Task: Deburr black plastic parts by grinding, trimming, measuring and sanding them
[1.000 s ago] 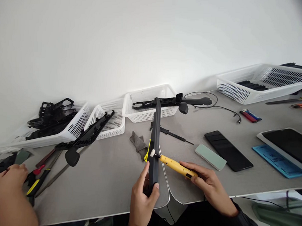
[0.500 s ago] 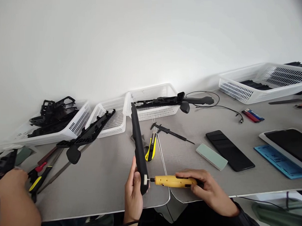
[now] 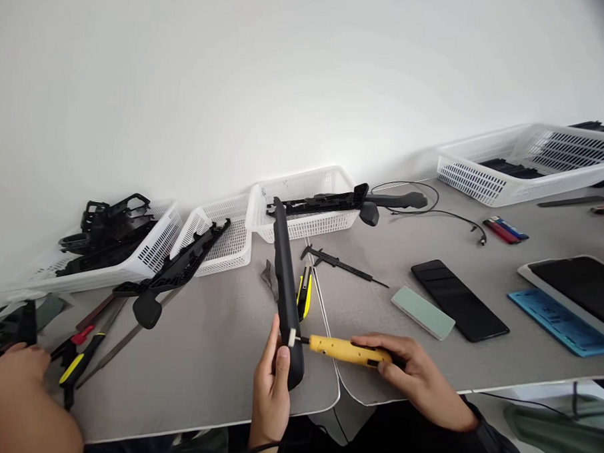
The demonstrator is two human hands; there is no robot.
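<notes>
My left hand (image 3: 271, 393) is closed around the lower end of a long black plastic part (image 3: 288, 286), which stands tilted up and away from me. My right hand (image 3: 418, 375) grips a yellow rotary tool (image 3: 345, 351) from its rear end. A small white polishing tip (image 3: 292, 337) on the tool's thin shaft lies against the part near my left thumb; exact contact is hard to make out. Behind the part, a yellow utility knife (image 3: 306, 295) is partly hidden. A scrap of grey cloth (image 3: 268, 278) lies left of the part.
White baskets (image 3: 225, 268) with black plastic parts line the wall. Black calipers (image 3: 343, 266), a pale green block (image 3: 423, 313) and a black phone (image 3: 457, 301) lie to the right. At left, another person's hand (image 3: 18, 371) is near files and a yellow-black handle (image 3: 82, 360).
The black part has shifted slightly right, covering more of the utility knife. The rotary tool's tip has moved up along the part, and the tool now slants more.
</notes>
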